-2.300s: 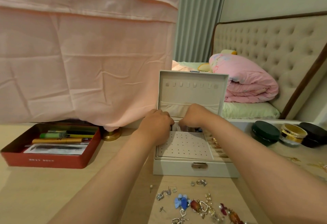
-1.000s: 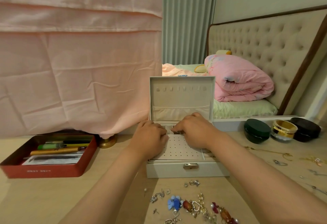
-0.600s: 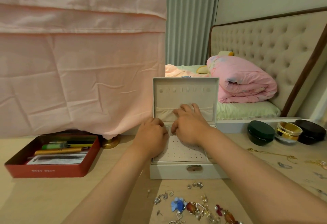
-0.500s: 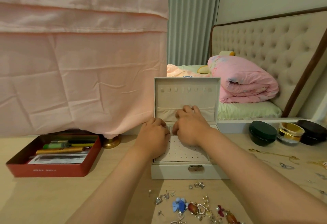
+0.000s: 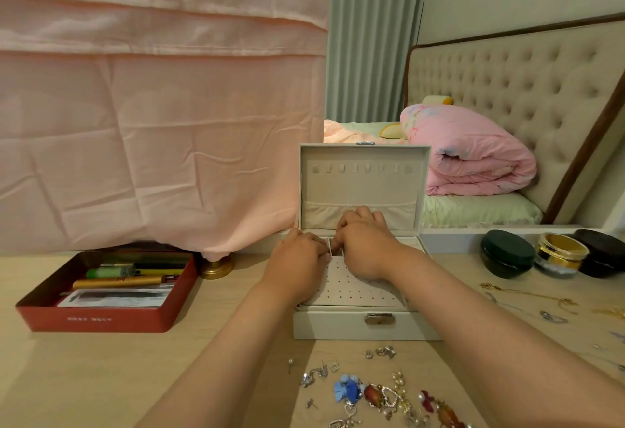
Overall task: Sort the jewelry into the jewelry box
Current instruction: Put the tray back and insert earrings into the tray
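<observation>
Left hand (image 5: 297,260) and right hand (image 5: 367,248) crowd the open white rectangular jewelry box's (image 5: 338,326) far slots, likely seating something tiny; whether either grip is clamped, I cannot tell.

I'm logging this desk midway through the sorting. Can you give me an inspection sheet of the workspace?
Surface: pale wood table.
Job's things: jewelry box with its lid open and upright; loose jewelry on the table in front of it; chains to its right.
Clutter: red tin of pens at left; three jars at right.
Hands: left hand and right hand close together over the box's rear compartments, fingers curled; whether they hold anything is hidden.
Cables: nothing seen.
Surroundings: pink cloth hanging behind the table; bed with a rolled pink quilt and a tufted headboard.
</observation>
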